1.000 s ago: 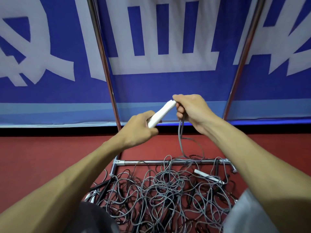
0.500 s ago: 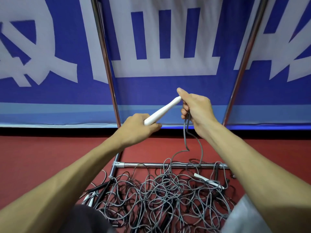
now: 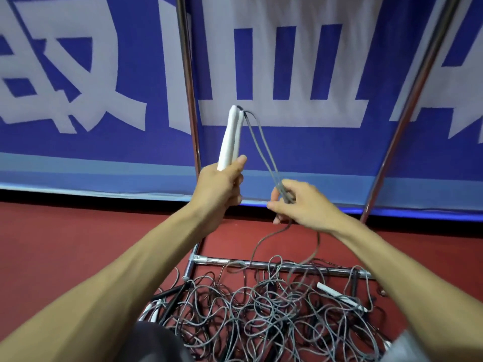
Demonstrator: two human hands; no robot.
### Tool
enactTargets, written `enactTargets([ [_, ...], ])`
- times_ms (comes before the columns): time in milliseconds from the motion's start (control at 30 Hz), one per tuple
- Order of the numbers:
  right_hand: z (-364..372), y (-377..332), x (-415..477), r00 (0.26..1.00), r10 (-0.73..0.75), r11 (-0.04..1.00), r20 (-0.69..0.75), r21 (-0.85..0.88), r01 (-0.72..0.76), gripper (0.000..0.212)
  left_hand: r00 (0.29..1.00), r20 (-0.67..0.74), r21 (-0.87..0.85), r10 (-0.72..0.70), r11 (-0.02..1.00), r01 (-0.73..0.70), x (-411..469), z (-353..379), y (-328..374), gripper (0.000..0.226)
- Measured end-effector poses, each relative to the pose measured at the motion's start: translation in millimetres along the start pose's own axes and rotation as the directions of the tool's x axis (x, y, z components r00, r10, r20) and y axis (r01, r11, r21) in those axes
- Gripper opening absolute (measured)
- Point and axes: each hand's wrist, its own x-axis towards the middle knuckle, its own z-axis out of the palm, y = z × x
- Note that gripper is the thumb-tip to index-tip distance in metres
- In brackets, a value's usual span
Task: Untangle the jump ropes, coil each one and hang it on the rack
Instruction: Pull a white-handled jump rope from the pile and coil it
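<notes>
My left hand (image 3: 220, 186) grips two white jump-rope handles (image 3: 231, 137) together, held upright. Two grey cord strands (image 3: 258, 145) leave the handle tops and run down to my right hand (image 3: 298, 202), which pinches them between thumb and fingers. Below that hand the cords drop into a tangled pile of grey and black ropes (image 3: 264, 309) on the red floor. Another white handle (image 3: 339, 295) lies in the pile at the right. The rack's left pole (image 3: 189, 87), right pole (image 3: 410, 100) and base bar (image 3: 264, 263) stand behind the pile.
A blue banner with white characters (image 3: 287, 74) hangs right behind the rack. Red floor (image 3: 65, 244) spreads to the left and right of the pile. Black handles (image 3: 171, 292) lie at the pile's left edge. My knees show at the bottom edge.
The handles went from one slanted between both hands to two upright in my left hand. My right hand let go of the handle tip and slid down the cords.
</notes>
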Motion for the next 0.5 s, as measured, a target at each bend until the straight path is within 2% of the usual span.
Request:
enactTargets([
  [100, 8.5, 3.1, -2.0, 0.983, 0.020, 1.000, 0.180, -0.009, -0.018, 0.013, 0.994, -0.103, 0.004, 0.026, 1.000, -0.026, 7.9, -11.4, -1.2, 0.022],
  [167, 15.4, -1.8, -2.1, 0.971, -0.021, 0.999, 0.237, 0.046, 0.010, 0.012, 0.991, -0.132, -0.001, -0.001, 1.000, 0.001, 11.5, -17.4, -6.4, 0.027],
  [200, 18.6, -3.9, -1.4, 0.967, -0.041, 0.998, 0.253, 0.064, 0.026, 0.011, 0.992, -0.125, -0.042, -0.023, 0.999, 0.018, 11.5, -17.9, -8.2, 0.030],
  [267, 22.7, -4.9, 0.2, 0.955, -0.058, 0.998, 0.292, 0.014, 0.056, 0.011, 0.996, -0.075, -0.127, -0.057, 0.991, 0.048, 10.1, -14.5, -10.9, 0.020],
  [367, 25.7, -0.6, -0.8, 0.928, -0.017, 0.990, 0.371, -0.121, 0.067, 0.012, 0.996, 0.018, -0.082, -0.084, 0.993, 0.085, 6.9, -5.8, -10.4, 0.025],
  [433, 24.4, 0.5, -2.2, 0.917, 0.013, 0.995, 0.399, -0.094, 0.027, 0.012, 0.997, 0.021, -0.050, -0.073, 0.996, 0.074, 6.7, -2.5, -7.4, 0.026],
  [500, 21.0, -0.1, -2.8, 0.907, 0.041, 0.999, 0.419, -0.007, -0.042, 0.012, 0.997, -0.037, -0.053, -0.060, 0.997, 0.058, 9.9, -1.9, -5.1, 0.024],
])
